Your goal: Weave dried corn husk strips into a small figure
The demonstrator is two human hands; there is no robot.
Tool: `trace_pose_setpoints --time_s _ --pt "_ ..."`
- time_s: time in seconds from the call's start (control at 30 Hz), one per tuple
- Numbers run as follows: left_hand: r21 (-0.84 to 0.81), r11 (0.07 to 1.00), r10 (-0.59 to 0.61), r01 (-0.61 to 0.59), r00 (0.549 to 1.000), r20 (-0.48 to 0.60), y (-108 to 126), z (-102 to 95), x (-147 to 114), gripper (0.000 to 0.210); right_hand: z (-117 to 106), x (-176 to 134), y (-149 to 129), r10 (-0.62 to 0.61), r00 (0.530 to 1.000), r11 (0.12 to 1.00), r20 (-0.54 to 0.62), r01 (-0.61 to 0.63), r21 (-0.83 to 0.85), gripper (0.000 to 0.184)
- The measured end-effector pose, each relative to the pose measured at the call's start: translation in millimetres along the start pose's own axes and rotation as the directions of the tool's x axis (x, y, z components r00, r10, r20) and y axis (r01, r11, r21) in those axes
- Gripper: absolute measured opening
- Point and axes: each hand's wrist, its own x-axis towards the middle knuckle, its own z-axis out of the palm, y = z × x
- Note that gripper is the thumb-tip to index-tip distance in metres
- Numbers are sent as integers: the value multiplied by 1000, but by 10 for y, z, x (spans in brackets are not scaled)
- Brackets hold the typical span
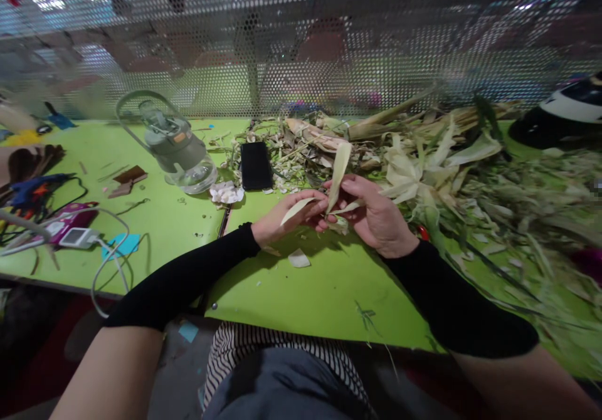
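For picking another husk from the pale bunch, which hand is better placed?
Likely the right hand: it is beside the pale bunch, while the left hand is farther away. Both are occupied with husk strips, though.

Two hands (pixel 380 219) pinch pale husk strips (pixel 339 172) above a littered green table (pixel 301 304).

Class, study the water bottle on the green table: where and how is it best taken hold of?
Probably by the handle, from above: it arches over the lid, leaving a gap to hook into. The bottle appears to stand upright on its base, with white scraps close on its right.
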Motion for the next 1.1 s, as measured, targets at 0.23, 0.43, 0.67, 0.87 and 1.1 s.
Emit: trace_pose_setpoints --time_s 0.23,0.43,0.67,0.87,1.1 --pt "84 995 -47 46 999 10 -4 -34 4 42 -31 9 -31 -221 974 975 -44 219 -49 42" --pt "94 995 -21 25 999 -47 -9 -7 -12 34 -104 32 48 -504 862 845 -47 482 -230 50" --pt "51 999 2 2 997 -79 -122 -15 11 29 -25 -37 17 -553 830 731 -63 449 -514 24" --pt "43 999 -1 4 997 -78 -141 -34 16 32 -28 -17 24 -561 821 726 -106 427 -539 17" --pt "63 997 49 -42 992 -120 -79 -5 17 28 -120 108 90 -530 816 787 -228 374 -491 33"
